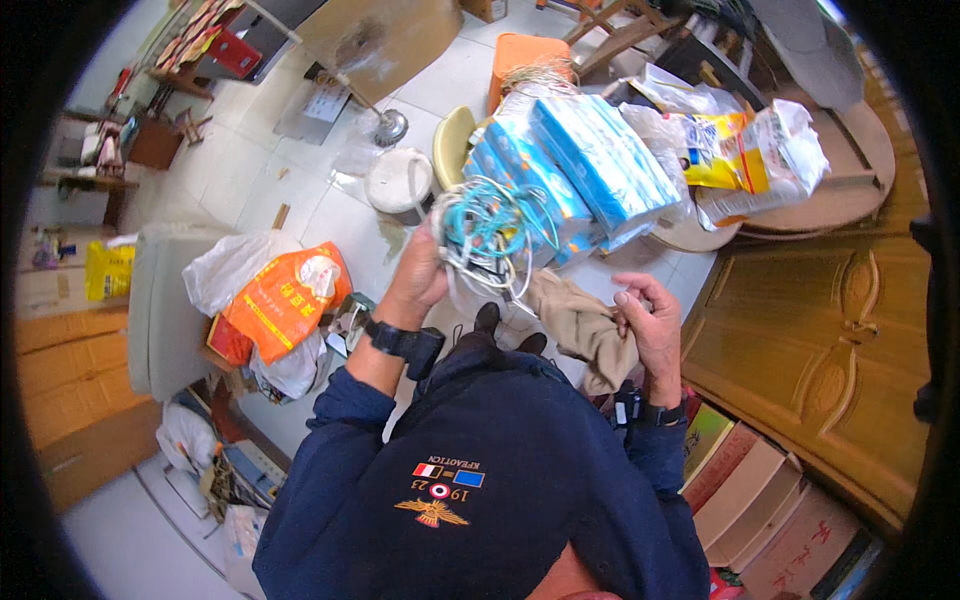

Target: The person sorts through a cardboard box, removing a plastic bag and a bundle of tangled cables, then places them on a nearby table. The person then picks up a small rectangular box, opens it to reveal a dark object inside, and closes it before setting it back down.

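Note:
My left hand [421, 271] grips a tangled bundle of cables [491, 225], mostly white and teal, with some dark strands. My right hand [651, 319] pinches a crumpled tan cloth [581, 326] between thumb and fingers. The cloth hangs across towards the cables, and its left end lies close under them; I cannot tell whether the two touch. Just beyond the cables, blue-and-white plastic-wrapped packs [604, 161] are stacked. Below my hands, my dark shoes [487, 319] stand on the tiled floor.
A white-lidded bucket [399, 180] and a metal pole base [391, 127] stand ahead. An orange plastic bag [289, 300] lies left beside a grey cushioned panel [176, 307]. At right are a wooden door panel [810, 352], cardboard boxes [795, 529] and a yellow-and-white bag [720, 154].

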The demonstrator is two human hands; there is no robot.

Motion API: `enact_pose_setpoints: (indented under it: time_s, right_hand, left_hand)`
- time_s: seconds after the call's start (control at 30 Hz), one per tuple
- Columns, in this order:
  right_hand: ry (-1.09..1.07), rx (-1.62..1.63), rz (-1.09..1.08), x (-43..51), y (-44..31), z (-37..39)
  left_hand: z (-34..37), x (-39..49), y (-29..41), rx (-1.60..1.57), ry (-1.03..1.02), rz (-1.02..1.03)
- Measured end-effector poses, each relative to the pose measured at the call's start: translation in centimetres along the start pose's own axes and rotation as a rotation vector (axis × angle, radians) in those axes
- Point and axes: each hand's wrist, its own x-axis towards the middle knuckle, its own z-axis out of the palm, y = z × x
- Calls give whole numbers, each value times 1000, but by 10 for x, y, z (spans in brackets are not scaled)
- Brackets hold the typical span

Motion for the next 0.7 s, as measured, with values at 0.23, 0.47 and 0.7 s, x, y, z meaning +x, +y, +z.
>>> enact_pose_setpoints:
  time_s: [0.23, 0.47, 0.7]
  right_hand:
    - [-308, -303, -8, 38, 91, 16]
    - [-711, 20, 5, 51, 97, 93]
    - [-874, -267, 82, 26, 89, 102]
  left_hand:
    - [40, -2, -13, -162, -13, -66]
    - [105, -27, -59, -252, -88, -155]
    - [59, -24, -5, -247, -97, 141]
